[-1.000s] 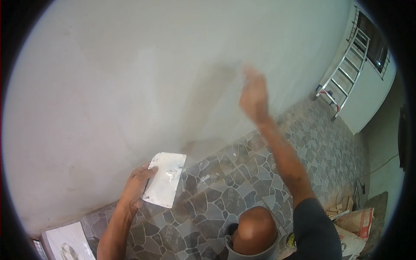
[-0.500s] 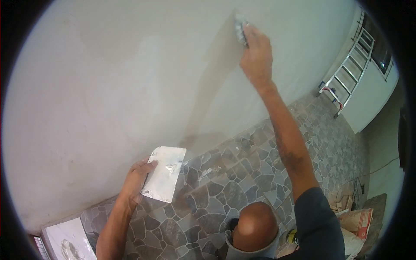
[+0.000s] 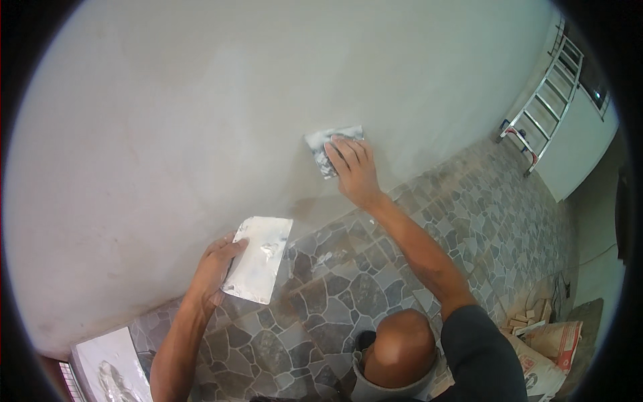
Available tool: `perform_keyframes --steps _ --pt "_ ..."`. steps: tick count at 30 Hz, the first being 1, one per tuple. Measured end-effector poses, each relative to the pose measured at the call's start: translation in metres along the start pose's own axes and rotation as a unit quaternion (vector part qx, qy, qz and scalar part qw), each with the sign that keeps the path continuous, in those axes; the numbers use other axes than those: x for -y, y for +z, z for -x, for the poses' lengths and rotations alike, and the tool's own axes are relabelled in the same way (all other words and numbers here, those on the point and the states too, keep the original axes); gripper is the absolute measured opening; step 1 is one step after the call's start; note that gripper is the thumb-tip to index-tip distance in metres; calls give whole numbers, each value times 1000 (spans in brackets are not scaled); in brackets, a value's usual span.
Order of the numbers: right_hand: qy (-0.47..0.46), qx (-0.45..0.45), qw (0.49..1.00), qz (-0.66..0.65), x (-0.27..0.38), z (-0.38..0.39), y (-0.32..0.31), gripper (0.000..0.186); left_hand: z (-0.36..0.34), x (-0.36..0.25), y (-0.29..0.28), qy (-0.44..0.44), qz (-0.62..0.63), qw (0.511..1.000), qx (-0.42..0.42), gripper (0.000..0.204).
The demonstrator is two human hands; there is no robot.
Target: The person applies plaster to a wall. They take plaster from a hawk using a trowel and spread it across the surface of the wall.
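Observation:
My right hand grips a flat putty scraper smeared with grey-white paste. The blade lies against the pale plastered wall, low down near the floor, with my fingers spread along its back. Lower and to the left, my left hand pinches the edge of a white rectangular plate, thumb on top. A small lump of white paste sits on that plate. The plate is held over the floor, apart from the wall.
The floor is grey stone-patterned tile. A white board with paste lies at lower left. An aluminium ladder leans at far right. Paper sacks and wood blocks sit at lower right. My bent knee is at the bottom.
My right hand has brought the scraper down the wall and to the left, from high up to near the floor. My left hand with the plate has barely moved.

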State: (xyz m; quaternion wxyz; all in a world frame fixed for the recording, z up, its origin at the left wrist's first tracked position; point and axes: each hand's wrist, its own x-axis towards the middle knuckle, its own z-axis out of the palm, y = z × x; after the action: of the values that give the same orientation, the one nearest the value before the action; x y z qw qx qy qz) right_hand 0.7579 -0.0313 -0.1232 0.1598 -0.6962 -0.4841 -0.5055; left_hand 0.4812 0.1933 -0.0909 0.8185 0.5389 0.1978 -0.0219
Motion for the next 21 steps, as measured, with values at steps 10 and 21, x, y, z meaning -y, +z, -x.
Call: perform_keyframes --steps 10,21 --pt "58 -135 986 74 -109 -102 -49 51 0 -1 4 3 3 1000 21 35" --pt "70 -72 992 77 -28 -2 23 53 -2 5 1 0 2 1000 2 37"
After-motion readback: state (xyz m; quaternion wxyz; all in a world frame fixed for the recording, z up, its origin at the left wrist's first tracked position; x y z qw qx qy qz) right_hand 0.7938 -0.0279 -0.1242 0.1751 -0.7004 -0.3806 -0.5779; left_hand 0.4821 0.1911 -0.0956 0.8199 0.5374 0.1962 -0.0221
